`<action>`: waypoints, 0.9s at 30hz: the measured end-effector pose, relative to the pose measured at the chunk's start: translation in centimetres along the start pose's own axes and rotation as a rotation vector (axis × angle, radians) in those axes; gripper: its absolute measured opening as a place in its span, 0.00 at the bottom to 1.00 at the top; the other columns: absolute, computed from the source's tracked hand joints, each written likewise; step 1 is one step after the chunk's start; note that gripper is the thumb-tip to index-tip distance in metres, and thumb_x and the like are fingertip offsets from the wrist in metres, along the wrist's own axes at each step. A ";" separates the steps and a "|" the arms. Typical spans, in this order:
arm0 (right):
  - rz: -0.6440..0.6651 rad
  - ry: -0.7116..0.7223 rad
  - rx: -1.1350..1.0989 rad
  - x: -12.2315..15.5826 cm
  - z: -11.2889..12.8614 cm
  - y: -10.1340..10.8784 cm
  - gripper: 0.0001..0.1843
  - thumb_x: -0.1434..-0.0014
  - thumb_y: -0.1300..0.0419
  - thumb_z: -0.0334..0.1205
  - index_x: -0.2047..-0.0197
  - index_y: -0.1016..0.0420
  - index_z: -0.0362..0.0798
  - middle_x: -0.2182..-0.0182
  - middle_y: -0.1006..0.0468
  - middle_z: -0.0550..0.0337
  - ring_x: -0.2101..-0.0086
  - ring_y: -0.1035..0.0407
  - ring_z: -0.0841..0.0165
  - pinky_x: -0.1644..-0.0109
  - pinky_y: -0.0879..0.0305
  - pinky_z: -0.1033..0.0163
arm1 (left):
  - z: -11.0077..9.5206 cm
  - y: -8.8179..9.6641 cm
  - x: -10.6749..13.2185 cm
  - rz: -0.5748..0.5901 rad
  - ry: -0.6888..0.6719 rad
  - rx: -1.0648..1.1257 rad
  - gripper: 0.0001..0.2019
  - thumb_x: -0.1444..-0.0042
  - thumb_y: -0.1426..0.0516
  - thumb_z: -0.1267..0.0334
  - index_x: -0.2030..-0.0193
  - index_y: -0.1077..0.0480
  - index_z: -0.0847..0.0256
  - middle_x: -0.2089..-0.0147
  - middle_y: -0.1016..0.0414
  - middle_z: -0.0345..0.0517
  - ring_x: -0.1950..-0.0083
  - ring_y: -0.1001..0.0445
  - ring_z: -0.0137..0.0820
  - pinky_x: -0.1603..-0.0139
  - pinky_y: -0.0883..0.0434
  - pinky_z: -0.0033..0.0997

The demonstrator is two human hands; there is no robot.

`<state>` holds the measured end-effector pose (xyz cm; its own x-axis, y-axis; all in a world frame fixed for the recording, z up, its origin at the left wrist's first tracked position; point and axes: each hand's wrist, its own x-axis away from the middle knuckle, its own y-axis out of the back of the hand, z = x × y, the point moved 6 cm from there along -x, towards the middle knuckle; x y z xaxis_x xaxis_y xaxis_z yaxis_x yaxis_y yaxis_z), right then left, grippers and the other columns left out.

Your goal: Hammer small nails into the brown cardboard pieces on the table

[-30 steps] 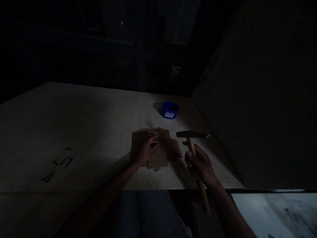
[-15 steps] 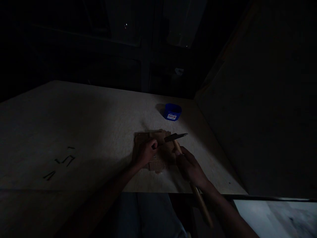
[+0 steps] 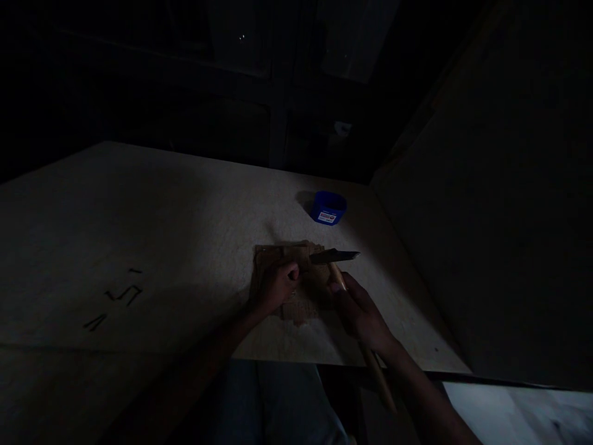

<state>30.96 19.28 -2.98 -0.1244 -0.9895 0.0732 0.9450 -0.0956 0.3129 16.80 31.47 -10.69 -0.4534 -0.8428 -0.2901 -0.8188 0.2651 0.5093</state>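
Observation:
My right hand [image 3: 364, 312] is wrapped round the wooden handle of a hammer [image 3: 340, 277]. The hammer's dark metal head is raised a little to the right of my left hand [image 3: 280, 285], and the handle's lower end sticks out past the table edge. My left hand is closed, fingers curled, over a piece of brown cardboard [image 3: 301, 309] lying on the table. Whatever those fingers pinch, if anything, is lost in the dark. Several thin dark pieces, like nails [image 3: 134, 295], lie loose at the left.
A blue plastic tub [image 3: 330, 209] with a white label stands behind the cardboard on the pale tabletop [image 3: 208, 210]. A dark upright panel [image 3: 486, 216] borders the table on the right. The front edge runs just before my legs [image 3: 287, 402]. The room is very dim.
The hammer head has tipped slightly and sits nearly level now. My left hand stays closed over the cardboard. The whole view has shifted slightly.

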 end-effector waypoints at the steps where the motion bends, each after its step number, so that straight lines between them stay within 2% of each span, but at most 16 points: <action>1: 0.013 -0.014 0.035 -0.2 -0.2 -0.2 0.20 0.32 0.47 0.54 0.46 0.27 0.51 0.59 0.23 0.56 0.60 0.30 0.62 0.60 0.36 0.62 | -0.1 0.0 0.0 -0.004 -0.005 0.001 0.09 0.50 0.44 0.72 0.77 0.39 0.60 0.76 0.37 0.36 0.71 0.38 0.26 0.69 0.43 0.26; 6: 0.117 -0.080 0.111 -0.6 -0.4 -0.9 0.20 0.33 0.46 0.54 0.50 0.26 0.48 0.62 0.22 0.56 0.63 0.30 0.63 0.60 0.37 0.61 | -0.2 0.1 0.1 -0.020 -0.010 -0.019 0.08 0.51 0.44 0.73 0.77 0.38 0.60 0.74 0.34 0.37 0.69 0.35 0.27 0.67 0.41 0.26; 11: 0.038 0.002 0.040 -0.3 0.4 -0.2 0.18 0.32 0.47 0.54 0.52 0.27 0.50 0.62 0.24 0.58 0.62 0.31 0.64 0.60 0.37 0.62 | 0.2 -0.2 0.1 0.000 0.008 0.006 0.07 0.51 0.44 0.74 0.75 0.37 0.60 0.75 0.34 0.36 0.71 0.36 0.26 0.69 0.42 0.26; 16: 0.073 -0.081 0.101 -1.1 -1.1 -0.5 0.17 0.35 0.44 0.54 0.55 0.25 0.48 0.65 0.23 0.57 0.65 0.31 0.63 0.62 0.36 0.61 | 0.4 -0.4 0.0 -0.015 -0.001 0.045 0.08 0.48 0.42 0.70 0.75 0.37 0.60 0.72 0.31 0.37 0.68 0.32 0.27 0.66 0.38 0.25; 19: 0.058 -0.062 0.050 -1.0 -0.7 -0.2 0.17 0.34 0.45 0.54 0.58 0.26 0.48 0.68 0.25 0.58 0.67 0.32 0.66 0.65 0.37 0.64 | 0.5 -0.4 -0.1 -0.008 0.021 0.054 0.07 0.48 0.42 0.70 0.74 0.35 0.60 0.72 0.31 0.37 0.68 0.32 0.27 0.66 0.38 0.25; 23: 0.031 -0.017 0.074 -1.2 -0.2 0.1 0.19 0.32 0.48 0.53 0.51 0.28 0.47 0.63 0.23 0.57 0.64 0.30 0.65 0.62 0.35 0.63 | 0.1 -0.1 -0.1 0.002 0.029 0.039 0.07 0.49 0.42 0.72 0.74 0.36 0.60 0.74 0.32 0.35 0.71 0.34 0.25 0.68 0.41 0.25; 27: 0.162 -0.075 0.217 -2.2 -1.7 -0.6 0.21 0.33 0.48 0.51 0.48 0.27 0.44 0.57 0.21 0.52 0.61 0.28 0.62 0.57 0.35 0.58 | 0.0 0.0 -0.1 -0.010 0.000 0.039 0.06 0.49 0.42 0.72 0.74 0.35 0.61 0.72 0.30 0.36 0.68 0.32 0.26 0.66 0.39 0.25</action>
<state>31.16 21.29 -4.96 -0.0069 -0.9785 0.2063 0.8686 0.0963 0.4860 16.86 31.57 -10.65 -0.4449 -0.8455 -0.2952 -0.8366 0.2747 0.4740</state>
